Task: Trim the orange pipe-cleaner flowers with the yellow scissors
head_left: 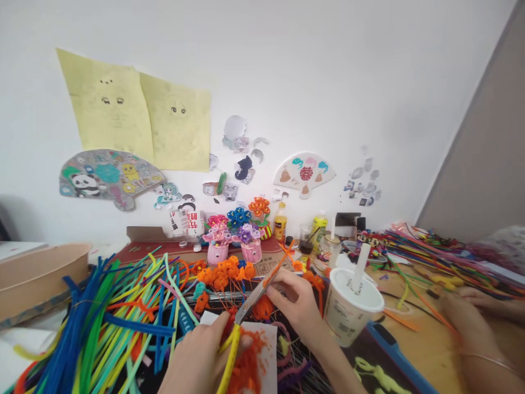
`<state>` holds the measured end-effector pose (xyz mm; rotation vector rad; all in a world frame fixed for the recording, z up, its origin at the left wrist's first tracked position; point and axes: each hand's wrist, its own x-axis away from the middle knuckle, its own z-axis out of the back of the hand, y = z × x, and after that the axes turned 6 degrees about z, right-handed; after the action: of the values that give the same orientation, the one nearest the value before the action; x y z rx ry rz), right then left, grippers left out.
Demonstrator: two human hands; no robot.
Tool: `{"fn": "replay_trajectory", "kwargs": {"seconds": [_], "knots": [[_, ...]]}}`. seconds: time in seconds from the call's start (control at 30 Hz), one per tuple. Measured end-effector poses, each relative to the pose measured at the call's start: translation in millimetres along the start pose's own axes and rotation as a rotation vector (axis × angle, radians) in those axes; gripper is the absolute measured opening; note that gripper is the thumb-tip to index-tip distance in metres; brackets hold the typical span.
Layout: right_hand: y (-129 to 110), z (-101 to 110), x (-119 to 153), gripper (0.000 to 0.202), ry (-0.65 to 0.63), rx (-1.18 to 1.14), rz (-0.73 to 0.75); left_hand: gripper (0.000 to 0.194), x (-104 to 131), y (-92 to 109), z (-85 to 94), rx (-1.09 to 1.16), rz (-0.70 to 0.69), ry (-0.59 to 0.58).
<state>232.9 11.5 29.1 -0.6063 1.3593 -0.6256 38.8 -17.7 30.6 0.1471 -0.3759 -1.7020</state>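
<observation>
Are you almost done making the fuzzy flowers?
Some look finished: two pink flower pots stand at the back, and a bunch of small orange flowers lies before them. Right now the left hand holds yellow scissors to an orange pipe cleaner pinched by the right hand. Probably plenty is left: a big pile of uncut pipe cleaners waits on the left.

left hand [197, 358] – wrist cut off by the bottom edge.
</observation>
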Motion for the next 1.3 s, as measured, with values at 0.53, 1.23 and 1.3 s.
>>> {"fn": "replay_trajectory", "kwargs": {"seconds": [0.53, 1.23, 1.3], "knots": [[3, -9, 0, 0.014, -0.022, 0.102, -0.056, 0.038, -7, -3, -5.0, -0.007, 0.027, -0.11], [-7, -15, -2, 0.017, -0.004, 0.201, -0.047, 0.029, -9, 0, -3.2, 0.089, 0.017, -0.117], [-7, -16, -2, 0.017, -0.002, 0.204, -0.042, 0.032, -9, 2, -3.0, 0.074, 0.031, -0.131]]}}
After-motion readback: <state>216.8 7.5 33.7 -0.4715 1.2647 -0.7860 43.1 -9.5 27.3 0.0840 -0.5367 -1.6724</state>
